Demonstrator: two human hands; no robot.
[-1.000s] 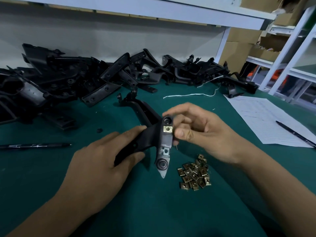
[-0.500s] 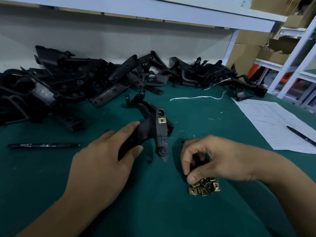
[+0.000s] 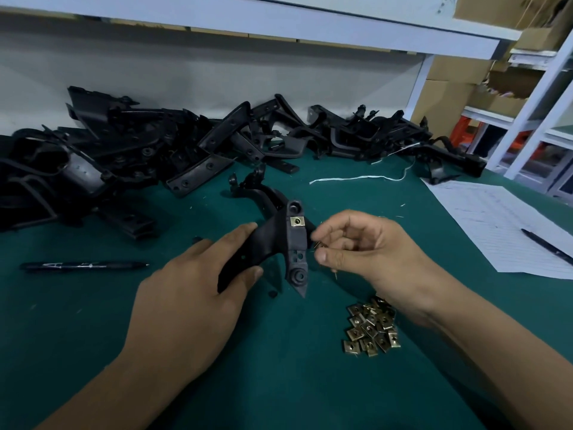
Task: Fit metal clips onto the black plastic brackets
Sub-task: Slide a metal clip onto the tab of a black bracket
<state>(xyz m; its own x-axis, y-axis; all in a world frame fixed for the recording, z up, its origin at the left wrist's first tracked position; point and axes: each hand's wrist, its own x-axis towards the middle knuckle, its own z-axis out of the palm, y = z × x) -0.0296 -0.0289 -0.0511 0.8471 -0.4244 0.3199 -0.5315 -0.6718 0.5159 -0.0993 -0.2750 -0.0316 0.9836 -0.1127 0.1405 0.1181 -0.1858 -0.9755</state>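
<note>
My left hand (image 3: 198, 283) grips a black plastic bracket (image 3: 279, 243) by its arm, holding it upright over the green table. One brass-coloured metal clip (image 3: 296, 221) sits on the bracket's upper part. My right hand (image 3: 366, 246) is at the bracket's right edge, thumb and forefinger pinching a small metal clip (image 3: 318, 245) that is mostly hidden by the fingers. A pile of several loose metal clips (image 3: 372, 327) lies on the table below my right wrist.
A long heap of black brackets (image 3: 155, 150) runs along the back of the green table (image 3: 77, 336). A black pen (image 3: 83, 265) lies at the left. A lined paper sheet (image 3: 496, 225) with another pen (image 3: 545, 246) is at the right. White shelving stands beyond.
My right hand rose from the clip pile, where it was picking half a second ago, back up to the bracket's right edge. My left hand kept hold of the bracket.
</note>
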